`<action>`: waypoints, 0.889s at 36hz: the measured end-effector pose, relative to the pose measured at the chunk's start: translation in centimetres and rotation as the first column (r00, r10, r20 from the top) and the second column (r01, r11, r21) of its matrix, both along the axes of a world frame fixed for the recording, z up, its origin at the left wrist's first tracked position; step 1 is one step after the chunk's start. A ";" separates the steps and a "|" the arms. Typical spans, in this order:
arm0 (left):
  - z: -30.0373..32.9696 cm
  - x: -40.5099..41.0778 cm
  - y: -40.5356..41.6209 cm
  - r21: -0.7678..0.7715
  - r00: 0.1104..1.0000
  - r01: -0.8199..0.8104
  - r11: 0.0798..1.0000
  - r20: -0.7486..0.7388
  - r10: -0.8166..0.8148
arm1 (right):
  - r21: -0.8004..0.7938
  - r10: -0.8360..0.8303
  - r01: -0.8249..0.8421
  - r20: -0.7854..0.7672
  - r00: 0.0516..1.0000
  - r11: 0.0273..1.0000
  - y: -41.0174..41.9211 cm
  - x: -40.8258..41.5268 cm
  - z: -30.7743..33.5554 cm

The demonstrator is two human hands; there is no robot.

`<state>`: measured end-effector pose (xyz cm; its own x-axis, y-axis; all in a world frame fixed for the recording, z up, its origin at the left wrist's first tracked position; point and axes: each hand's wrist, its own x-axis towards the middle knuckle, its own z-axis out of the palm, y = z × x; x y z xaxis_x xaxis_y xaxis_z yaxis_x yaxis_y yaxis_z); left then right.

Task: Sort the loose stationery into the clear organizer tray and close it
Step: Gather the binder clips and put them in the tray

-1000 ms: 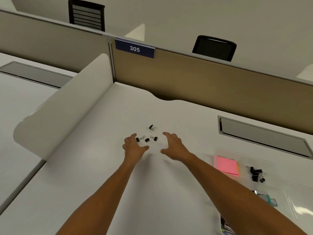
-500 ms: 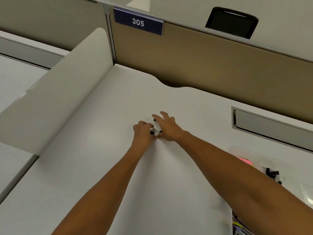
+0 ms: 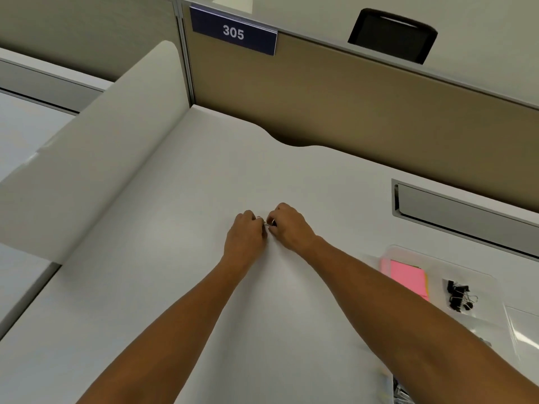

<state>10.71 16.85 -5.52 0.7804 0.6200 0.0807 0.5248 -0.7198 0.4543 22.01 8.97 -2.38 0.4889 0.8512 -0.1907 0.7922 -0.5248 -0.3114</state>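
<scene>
My left hand (image 3: 246, 233) and my right hand (image 3: 287, 228) meet in the middle of the white desk, fingers curled inward around small black binder clips (image 3: 267, 223). Only a sliver of the clips shows between the fingertips; the rest is hidden under both hands. The clear organizer tray (image 3: 493, 279) lies at the right, partly behind my right forearm. One of its compartments holds pink sticky notes (image 3: 408, 278), another holds several black binder clips (image 3: 458, 295).
A white side divider (image 3: 96, 158) runs along the left. A tan partition (image 3: 364, 112) with a "305" sign (image 3: 233, 32) stands at the back. A grey cable slot (image 3: 460, 211) is set into the desk at the right.
Both hands came together over the loose clips and curled their fingers around them. The view shifted forward and down.
</scene>
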 end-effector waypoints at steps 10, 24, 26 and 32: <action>0.0 -2.1 -1.4 -0.111 0.999 -0.017 0.994 0.025 0.020 | -0.007 -0.083 0.083 -0.033 0.996 0.997 -4.4 -3.7 0.0; 0.8 -5.9 -3.4 -0.122 1.000 0.016 0.992 -0.023 -0.019 | -0.141 -0.226 0.881 -0.973 -0.040 0.452 -11.3 -10.3 1.4; 0.9 -6.3 -3.8 -0.108 0.999 0.029 0.994 -0.017 -0.031 | -0.281 -0.025 0.893 -0.956 -0.291 0.352 -12.2 -11.2 1.9; 1.1 -6.9 -4.9 -0.108 0.999 0.034 0.994 -0.010 -0.035 | -0.474 0.171 0.803 -0.813 -0.556 0.360 -14.4 -13.1 3.0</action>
